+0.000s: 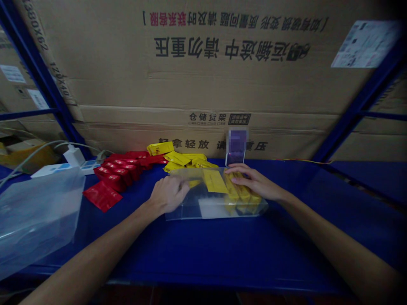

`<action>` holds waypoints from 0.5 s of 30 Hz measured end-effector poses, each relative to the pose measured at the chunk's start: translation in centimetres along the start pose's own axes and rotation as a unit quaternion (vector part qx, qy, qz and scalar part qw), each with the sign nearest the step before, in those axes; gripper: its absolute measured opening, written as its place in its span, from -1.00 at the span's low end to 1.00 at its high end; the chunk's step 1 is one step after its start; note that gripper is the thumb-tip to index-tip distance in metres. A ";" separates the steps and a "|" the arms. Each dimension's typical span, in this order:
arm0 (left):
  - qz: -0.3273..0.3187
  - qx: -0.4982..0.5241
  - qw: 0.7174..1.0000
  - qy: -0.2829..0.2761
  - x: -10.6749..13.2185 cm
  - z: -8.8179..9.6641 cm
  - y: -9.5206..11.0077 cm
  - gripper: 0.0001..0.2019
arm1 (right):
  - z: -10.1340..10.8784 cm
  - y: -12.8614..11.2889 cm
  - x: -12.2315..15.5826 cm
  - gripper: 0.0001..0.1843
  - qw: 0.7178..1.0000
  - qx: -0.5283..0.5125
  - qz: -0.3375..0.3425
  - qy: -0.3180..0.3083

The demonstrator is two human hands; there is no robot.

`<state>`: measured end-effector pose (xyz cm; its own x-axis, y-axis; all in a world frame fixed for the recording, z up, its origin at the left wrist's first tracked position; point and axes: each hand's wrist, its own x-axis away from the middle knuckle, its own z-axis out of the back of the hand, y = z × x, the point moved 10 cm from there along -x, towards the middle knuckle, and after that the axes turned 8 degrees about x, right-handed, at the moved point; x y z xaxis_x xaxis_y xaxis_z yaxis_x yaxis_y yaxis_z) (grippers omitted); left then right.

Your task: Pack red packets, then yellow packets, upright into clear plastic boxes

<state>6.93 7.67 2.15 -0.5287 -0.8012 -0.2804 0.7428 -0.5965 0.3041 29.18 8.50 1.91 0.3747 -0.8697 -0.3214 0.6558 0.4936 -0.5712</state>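
Note:
A clear plastic box (216, 208) lies on the blue shelf surface (222, 250) in front of me. Several yellow packets (243, 195) stand in its right end. My right hand (254, 182) rests on top of those packets, fingers flat and pressed on them. My left hand (167, 194) is at the box's left end, fingers curled round a yellow packet (213, 181) that tilts over the box; motion blurs the grip. Loose yellow packets (178, 157) and red packets (119, 171) lie behind, toward the left.
A large cardboard carton (203, 84) forms the back wall. A phone (237, 147) leans against it behind the box. A clear plastic bag (34, 216) sits at the left, with a white power strip and charger (71, 163) behind it. Blue rack posts (359, 101) frame the sides.

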 end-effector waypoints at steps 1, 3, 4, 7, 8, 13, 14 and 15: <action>0.027 0.002 1.000 0.001 0.0 0.2 -0.5 -0.59 | 0.0 0.0 0.0 -0.73 1.000 0.001 0.002 -0.001; 0.065 0.008 0.998 0.001 0.1 0.4 -1.2 -0.62 | 0.0 -0.1 0.0 -0.72 1.000 0.003 0.007 -0.003; 0.065 0.013 0.998 -0.003 0.1 0.4 -1.2 -0.63 | 0.0 -0.2 0.0 -0.72 1.000 0.005 0.008 -0.003; 0.017 0.044 0.998 -0.029 0.0 0.1 -0.6 -0.68 | 0.1 -0.2 0.0 -0.70 1.000 0.008 0.008 0.001; -0.004 0.058 0.998 -0.040 0.0 -0.1 -0.3 -0.69 | 0.1 -0.2 0.1 -0.69 1.000 0.008 0.008 0.002; -0.073 0.110 0.990 -0.057 0.3 -0.2 0.1 -0.65 | 0.1 -0.3 0.1 -0.72 1.000 0.009 0.009 0.001; -0.082 0.113 0.989 -0.052 0.3 -0.1 0.1 -0.64 | 0.1 -0.3 0.1 -0.73 1.000 0.007 0.009 0.001; -0.089 0.111 0.989 -0.047 0.4 0.0 0.0 -0.63 | 0.1 -0.3 0.1 -0.73 1.000 0.006 0.008 0.001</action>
<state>6.71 7.36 2.09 -0.6862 -0.6778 -0.2641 0.5323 -0.7153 0.4528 29.10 8.30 2.08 0.3842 -0.8613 -0.3324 0.6572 0.5081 -0.5568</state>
